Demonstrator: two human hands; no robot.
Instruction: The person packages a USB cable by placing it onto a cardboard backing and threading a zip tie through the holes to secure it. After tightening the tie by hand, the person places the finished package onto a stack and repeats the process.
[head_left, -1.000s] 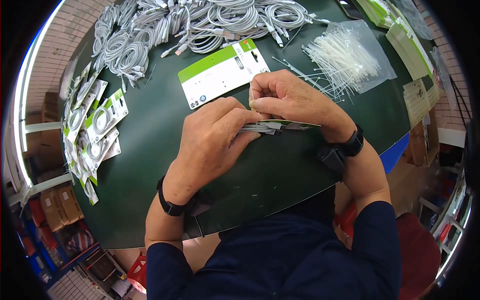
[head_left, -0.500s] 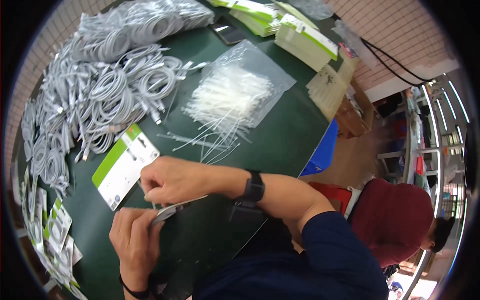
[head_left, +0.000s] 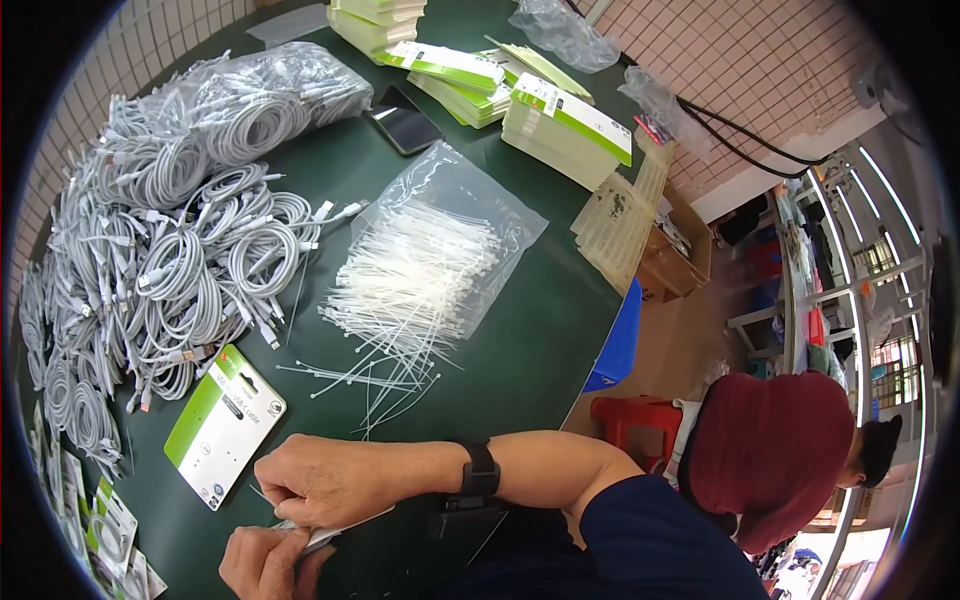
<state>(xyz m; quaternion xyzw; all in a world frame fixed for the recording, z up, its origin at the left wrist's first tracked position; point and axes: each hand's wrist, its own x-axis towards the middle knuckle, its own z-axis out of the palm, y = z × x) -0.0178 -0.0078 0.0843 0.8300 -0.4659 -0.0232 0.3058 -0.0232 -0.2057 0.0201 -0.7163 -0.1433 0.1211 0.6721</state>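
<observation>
Near the lower edge, my left hand point(head_left: 265, 562) is closed on a packaging card point(head_left: 322, 536), tilted and seen nearly edge-on. My right hand point(head_left: 325, 482) lies just above it, fingers pinched together against the card. A thin pale strip, apparently a cable tie point(head_left: 257, 492), sticks out beside the right fingers; the fingertips are partly hidden. Next to my right hand, a white-and-green packaging card point(head_left: 228, 425) lies flat on the dark green table. Beyond my hands, loose white cable ties point(head_left: 410, 275) spill from a clear plastic bag point(head_left: 510, 222).
Coiled grey cables point(head_left: 195, 250) heap up at the left, some bagged. Finished carded cables point(head_left: 110, 535) lie at the lower left. Stacked cards point(head_left: 565, 135) and a phone point(head_left: 404, 122) are at the back. A blue bin point(head_left: 614, 340), red stool point(head_left: 635, 425) and seated person point(head_left: 770, 460) are at right.
The view has shifted, so the table and both hands sit lower in the picture. Both hands stay together at the tilted card, my right hand still pinching.
</observation>
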